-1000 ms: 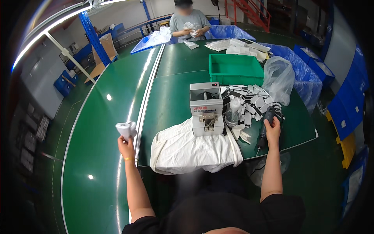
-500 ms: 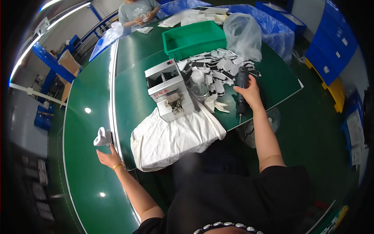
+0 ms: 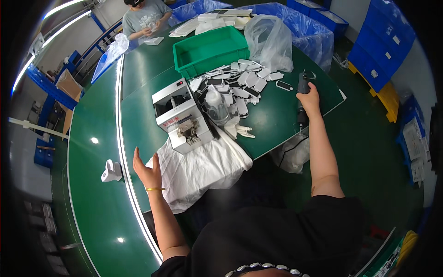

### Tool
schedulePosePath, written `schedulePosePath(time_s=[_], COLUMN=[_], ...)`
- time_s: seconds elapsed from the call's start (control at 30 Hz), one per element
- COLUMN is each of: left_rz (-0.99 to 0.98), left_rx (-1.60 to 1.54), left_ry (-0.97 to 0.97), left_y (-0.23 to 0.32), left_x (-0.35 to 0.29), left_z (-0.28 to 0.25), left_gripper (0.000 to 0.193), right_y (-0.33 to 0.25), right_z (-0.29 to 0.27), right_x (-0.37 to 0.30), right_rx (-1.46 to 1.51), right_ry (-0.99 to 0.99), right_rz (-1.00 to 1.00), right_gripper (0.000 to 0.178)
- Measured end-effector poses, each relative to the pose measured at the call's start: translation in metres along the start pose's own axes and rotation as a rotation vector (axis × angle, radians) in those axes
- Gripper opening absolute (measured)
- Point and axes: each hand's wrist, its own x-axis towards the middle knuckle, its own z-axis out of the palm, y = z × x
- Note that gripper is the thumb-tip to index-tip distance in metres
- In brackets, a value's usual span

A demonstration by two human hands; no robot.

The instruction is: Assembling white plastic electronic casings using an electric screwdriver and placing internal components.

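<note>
My right hand point(image 3: 310, 99) is closed around a dark electric screwdriver point(image 3: 302, 87) near the right edge of the green table, its bit pointing toward me. My left hand point(image 3: 148, 171), with fingers spread and nothing in it, hovers beside a white cloth point(image 3: 203, 168) draped at the table's front. On the cloth's back part sits a silver screw feeder point(image 3: 184, 113). To its right stands a clear bottle point(image 3: 216, 107) with a white top. A white plastic part point(image 3: 110, 171) lies left of my left hand, beyond the bright strip.
Several white and black flat pieces point(image 3: 244, 87) are heaped behind the bottle. A green bin point(image 3: 210, 51) and a clear plastic bag point(image 3: 270, 44) stand behind them. White gloves point(image 3: 237, 129) lie by the cloth. Another person point(image 3: 145, 21) works at the far left.
My left hand has moved right, away from the white plastic part, to beside the cloth. My right hand has carried the screwdriver to the right, away from the heaped pieces. The view has shifted.
</note>
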Motion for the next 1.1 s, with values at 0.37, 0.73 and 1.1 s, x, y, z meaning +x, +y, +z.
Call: schedulePosePath(time_s=[0.37,0.73,1.1], left_rz=[-0.128,-0.27,-0.308], left_rx=[-0.189,-0.457,-0.541], left_ry=[-0.02,-0.122,-0.126], left_y=[-0.009,0.0,-0.019], left_x=[0.051,0.048,0.031], left_z=[0.033,0.065,0.077], left_gripper=[0.06,0.053,0.043], right_y=[-0.093,-0.118,-0.117], right_z=[0.064,0.129,0.15], right_x=[-0.029,-0.028,-0.041], right_rx=[-0.229,-0.086,0.16], right_ry=[-0.419,-0.536,-0.56], right_rz=[-0.109,-0.35,-0.386], right_gripper=[0.081,0.08,0.078])
